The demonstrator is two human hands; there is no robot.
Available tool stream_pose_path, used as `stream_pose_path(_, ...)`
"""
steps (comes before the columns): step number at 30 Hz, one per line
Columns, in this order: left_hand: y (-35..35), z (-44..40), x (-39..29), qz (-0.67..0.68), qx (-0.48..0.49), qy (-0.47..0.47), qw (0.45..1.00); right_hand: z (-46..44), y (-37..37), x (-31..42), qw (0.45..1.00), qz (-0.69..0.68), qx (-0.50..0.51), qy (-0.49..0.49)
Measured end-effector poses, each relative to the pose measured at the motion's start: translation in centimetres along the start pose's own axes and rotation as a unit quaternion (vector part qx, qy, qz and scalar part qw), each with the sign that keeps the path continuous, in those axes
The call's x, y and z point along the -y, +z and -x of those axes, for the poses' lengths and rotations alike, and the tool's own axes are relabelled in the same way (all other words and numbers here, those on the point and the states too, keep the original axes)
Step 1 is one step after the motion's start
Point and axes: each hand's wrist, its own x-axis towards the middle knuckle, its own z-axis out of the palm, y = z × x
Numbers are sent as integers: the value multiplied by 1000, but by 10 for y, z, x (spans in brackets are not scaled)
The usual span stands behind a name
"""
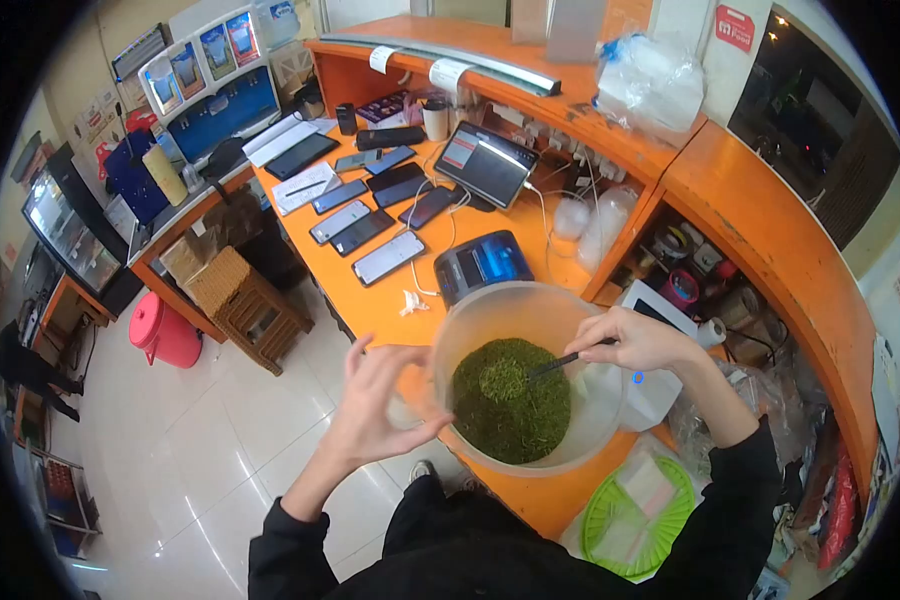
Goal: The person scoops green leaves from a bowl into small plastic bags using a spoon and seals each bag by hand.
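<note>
Work looks underway, with plenty of herbs (515,415) left in the bucket (510,308) at the worktop's (355,310) near edge; right hand (635,340) grips a utensil (556,367), left hand (382,405) gapes, empty.

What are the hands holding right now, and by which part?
The right hand holds a utensil by its handle; the left hand is open, holding nothing.

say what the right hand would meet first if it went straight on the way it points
Probably the green leafy bits in the translucent tub: the black handle in the right hand points there, though depth is hard to judge.
</note>
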Motion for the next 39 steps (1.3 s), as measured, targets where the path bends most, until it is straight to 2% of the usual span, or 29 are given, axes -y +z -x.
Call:
stream_pose_path(2, 24, -18, 3, -22, 41, 46, 998, 5, -9, -2, 999, 31, -38, -14)
stream_pose_path(3, 3, -22, -2, -59, 59, 72, 994, 4, 4, 10, 998, 9, -58, -34)
stream_pose_path(9, 52, -57, -26, -44, 33, 158, 986, 24, 6, 3, 995, 22, -101, -3)
stream_pose_path(10, 57, -60, -28, -42, 32, 163, 985, 28, 10, 16, 991, 29, -122, 45)
stream_pose_path(11, 61, -63, -30, -41, 31, 167, 985, 31, 16, 25, 978, 121, -171, 25)
stream_pose_path(13, 51, -76, -41, 87, 134, 54, 986, 38, 32, 39, 917, 305, -258, -14)
stream_pose_path(14, 49, -80, -46, 149, 184, -5, 972, 41, 39, 46, 847, 424, -315, -63)
stream_pose_path(16, 65, -80, -27, 403, 184, -81, 893, 45, 41, 55, 727, 558, -365, -164)
stream_pose_path(17, 71, -80, -16, 519, 179, -118, 827, 47, 42, 59, 654, 617, -384, -212)
stream_pose_path(18, 72, -80, -10, 626, 208, -122, 742, 47, 39, 65, 615, 636, -401, -238)
stream_pose_path(21, 73, -79, -3, 709, 243, -135, 648, 50, 34, 69, 622, 633, -406, -218)
stream_pose_path(24, 71, -72, -10, 562, 148, -43, 812, 48, 33, 66, 642, 624, -401, -194)
stream_pose_path(26, 64, -67, -20, 353, 126, -14, 927, 46, 32, 64, 649, 620, -400, -184)
stream_pose_path(28, 65, -64, -18, 173, 86, 42, 980, 45, 30, 65, 664, 612, -393, -174)
stream_pose_path(34, 53, -56, 6, 262, 200, -89, 940, 62, 8, 79, 712, 582, -380, -95)
stream_pose_path(37, 50, -56, 9, 303, 194, -84, 929, 56, 12, 71, 707, 625, -327, -43)
stream_pose_path(38, 49, -56, 7, 323, 200, -86, 921, 45, 18, 58, 723, 623, -292, -58)
stream_pose_path(39, 50, -58, 5, 342, 208, -86, 912, 33, 28, 48, 745, 584, -308, -95)
